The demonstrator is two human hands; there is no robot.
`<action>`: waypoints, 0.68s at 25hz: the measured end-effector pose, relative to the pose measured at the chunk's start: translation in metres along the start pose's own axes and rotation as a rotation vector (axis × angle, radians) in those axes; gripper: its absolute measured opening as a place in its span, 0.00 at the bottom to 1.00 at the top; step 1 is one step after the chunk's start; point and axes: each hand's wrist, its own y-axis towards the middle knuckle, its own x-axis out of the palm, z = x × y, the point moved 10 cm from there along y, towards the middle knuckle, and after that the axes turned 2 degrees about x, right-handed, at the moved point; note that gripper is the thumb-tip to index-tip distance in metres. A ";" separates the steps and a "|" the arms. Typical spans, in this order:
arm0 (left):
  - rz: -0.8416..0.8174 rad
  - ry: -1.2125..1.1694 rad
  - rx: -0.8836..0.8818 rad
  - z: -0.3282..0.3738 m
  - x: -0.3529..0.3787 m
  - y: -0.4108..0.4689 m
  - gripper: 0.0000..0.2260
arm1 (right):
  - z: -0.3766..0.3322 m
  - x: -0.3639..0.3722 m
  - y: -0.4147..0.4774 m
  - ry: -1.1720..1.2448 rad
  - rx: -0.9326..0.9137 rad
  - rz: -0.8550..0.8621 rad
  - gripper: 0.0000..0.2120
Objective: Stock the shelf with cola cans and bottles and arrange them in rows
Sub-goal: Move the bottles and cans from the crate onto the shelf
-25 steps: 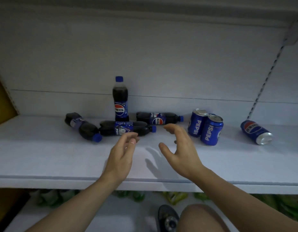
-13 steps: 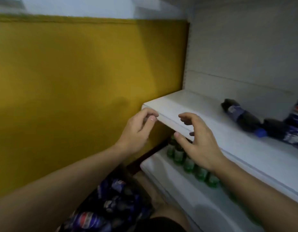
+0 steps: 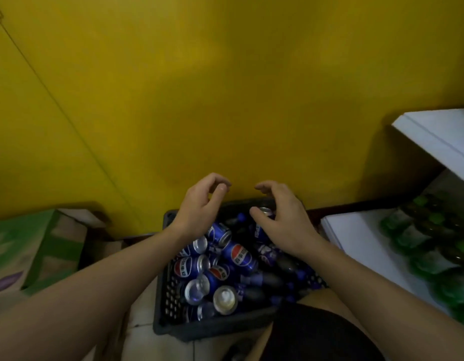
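Head view, looking down. At 9 o'clock of the frame a green carton (image 3: 30, 246) stands on the floor (image 3: 158, 345) against the yellow wall (image 3: 225, 87). The left hand (image 3: 199, 204) hangs above the 11 o'clock corner of the black crate (image 3: 212, 330); its grip is narrow and holds nothing, the fingers hooked and the thumb close to the forefinger. The crate sits on the floor at 6 o'clock of the frame, its far side by the wall. Inside it, cola cans (image 3: 240, 252) lie in a loose heap on the 9 o'clock side, some on their sides and some with silver tops upward. Cola bottles (image 3: 268, 278) with blue caps lie toward 3 o'clock, partly under the right forearm. The right hand (image 3: 283, 214) hovers over the 1 o'clock part of the crate with a wide, curved grip that holds nothing; its thumb lies in front of an upright can (image 3: 264, 210), and contact cannot be told. A dark-clothed knee (image 3: 316, 334) covers the crate's 5 o'clock corner. At 3 o'clock of the frame the corner of the white upper shelf (image 3: 439, 136) juts out. Below it the lower shelf (image 3: 356, 238) carries green bottles (image 3: 421, 246), blurred, in rows.
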 end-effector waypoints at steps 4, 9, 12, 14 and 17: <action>-0.038 0.010 -0.185 -0.073 0.011 -0.035 0.08 | 0.048 0.097 0.008 0.031 0.226 -0.187 0.19; -0.045 -0.069 -0.360 -0.134 0.020 -0.069 0.09 | 0.116 0.240 -0.062 -0.085 0.562 -0.595 0.35; -0.071 -0.086 -0.422 -0.151 0.026 -0.075 0.10 | 0.135 0.258 -0.084 -0.128 0.677 -0.586 0.40; -0.094 -0.123 -0.458 -0.164 0.036 -0.079 0.09 | 0.138 0.246 -0.076 -0.150 0.688 -0.556 0.32; -0.119 -0.219 -0.507 -0.176 0.056 -0.084 0.08 | 0.141 0.198 -0.049 -0.179 0.707 -0.434 0.23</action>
